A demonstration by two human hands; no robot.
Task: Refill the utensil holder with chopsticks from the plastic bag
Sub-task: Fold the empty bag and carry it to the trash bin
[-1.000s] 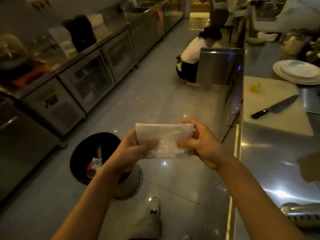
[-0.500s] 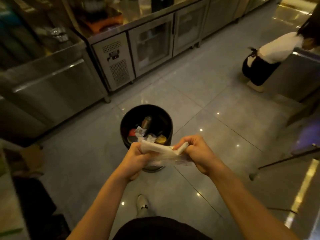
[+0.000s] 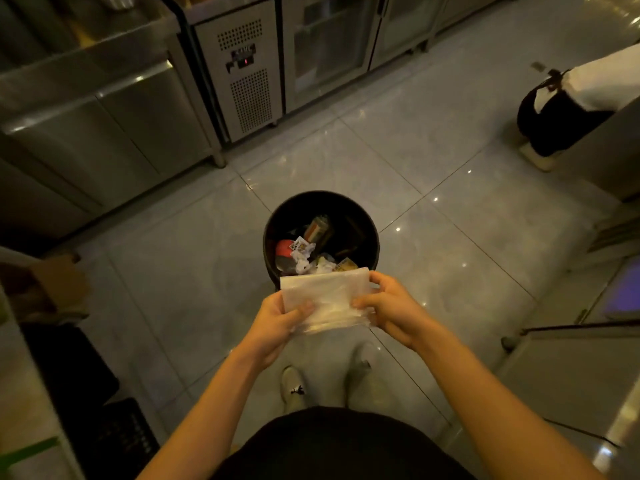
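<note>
A flat, folded clear plastic bag [image 3: 327, 297] is held between both hands, just in front of and above a black round trash bin [image 3: 370, 233]. My left hand [image 3: 277, 323] pinches the bag's left edge, thumb on top. My right hand [image 3: 391, 306] grips its right edge. The bag looks limp, and no chopsticks show in it. Neither chopsticks nor a utensil holder are in view.
The bin stands on a tiled floor [image 3: 450, 150] and holds crumpled paper and wrappers. Steel refrigerated cabinets [image 3: 249, 74] line the back. A crouching person [image 3: 571, 109] is at the right beside a steel counter [image 3: 588, 358]. My shoes [image 3: 292, 382] are below the bag.
The view turned from the counter down toward the bin, which is now nearer and centred. The bag stayed in both hands, was bunched up half a second ago, and is flat again.
</note>
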